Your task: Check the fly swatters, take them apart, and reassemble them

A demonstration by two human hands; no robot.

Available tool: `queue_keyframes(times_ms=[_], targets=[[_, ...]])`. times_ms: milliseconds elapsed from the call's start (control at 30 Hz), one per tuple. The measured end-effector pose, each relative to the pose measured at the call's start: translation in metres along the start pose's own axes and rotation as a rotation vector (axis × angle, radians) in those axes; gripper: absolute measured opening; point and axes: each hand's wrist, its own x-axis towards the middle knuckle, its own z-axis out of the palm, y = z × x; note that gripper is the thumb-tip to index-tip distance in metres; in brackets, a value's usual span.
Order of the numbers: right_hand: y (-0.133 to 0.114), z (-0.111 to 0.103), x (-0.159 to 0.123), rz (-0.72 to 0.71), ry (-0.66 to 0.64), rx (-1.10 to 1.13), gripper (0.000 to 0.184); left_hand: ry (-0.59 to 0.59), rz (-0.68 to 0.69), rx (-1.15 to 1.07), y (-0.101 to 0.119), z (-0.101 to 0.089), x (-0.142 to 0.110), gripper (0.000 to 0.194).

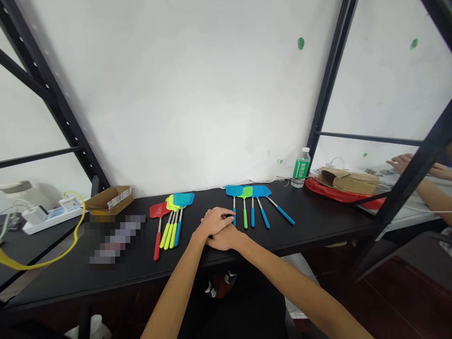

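Observation:
Both hands rest near the middle of a black table point(208, 263). My left hand point(216, 220) lies flat across the back of my right hand point(223, 237), holding nothing. The right hand's fingers are mostly covered. To the left lie fly swatters side by side: a red fly swatter point(157, 242), several yellow fly swatters point(169, 230) and a blue fly swatter point(183, 199) on top. Just right of my hands is a second, fanned row, with a green fly swatter point(245, 215) among several blue fly swatters point(261, 190). My left fingers are close to the nearest blue handle.
A cardboard tray point(102, 200) and a white power strip point(52, 217) with a yellow cable point(76, 233) are on the left. At the back right stands a water bottle point(301, 168), beside a cardboard box point(348, 181) on red plastic point(328, 192). Another person's hands point(402, 162) show at far right.

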Motion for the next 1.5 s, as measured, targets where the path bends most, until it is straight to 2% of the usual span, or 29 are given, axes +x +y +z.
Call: queue_keyframes(times_ms=[333, 433, 500, 567, 633, 700, 767, 867, 1200, 1400, 1500], targets=[[0.006, 0.006, 0.002, -0.025, -0.021, 0.019, 0.059, -0.002, -0.028, 0.039, -0.001, 0.001, 0.001, 0.040], [0.005, 0.005, 0.003, -0.020, -0.027, 0.021, 0.057, 0.075, -0.045, 0.087, 0.001, -0.002, 0.001, 0.036], [0.004, 0.004, 0.003, -0.004, -0.050, 0.020, 0.059, 0.221, -0.163, 0.174, -0.002, -0.005, 0.000, 0.034], [0.004, 0.003, 0.003, 0.020, -0.078, 0.027, 0.064, 0.402, -0.359, 0.288, -0.008, -0.007, -0.002, 0.033], [0.004, 0.002, 0.003, 0.043, -0.101, 0.049, 0.067, 0.506, -0.559, 0.382, -0.015, -0.009, -0.004, 0.031], [0.004, 0.001, 0.002, 0.057, -0.118, 0.073, 0.069, 0.495, -0.704, 0.418, -0.022, -0.009, -0.006, 0.032], [0.004, 0.001, 0.002, 0.063, -0.129, 0.089, 0.070, 0.434, -0.768, 0.404, -0.026, -0.009, -0.007, 0.033], [0.004, 0.002, 0.003, 0.070, -0.141, 0.094, 0.072, 0.385, -0.760, 0.379, -0.027, -0.009, -0.007, 0.033], [0.004, 0.001, 0.003, 0.063, -0.138, 0.088, 0.072, 0.332, -0.684, 0.367, -0.025, -0.013, -0.007, 0.034], [0.005, 0.004, 0.004, 0.068, -0.124, 0.083, 0.069, 0.333, -0.715, 0.318, -0.029, -0.014, -0.007, 0.037], [0.005, 0.004, 0.004, 0.069, -0.122, 0.082, 0.070, 0.336, -0.779, 0.321, -0.031, -0.014, -0.007, 0.034]])
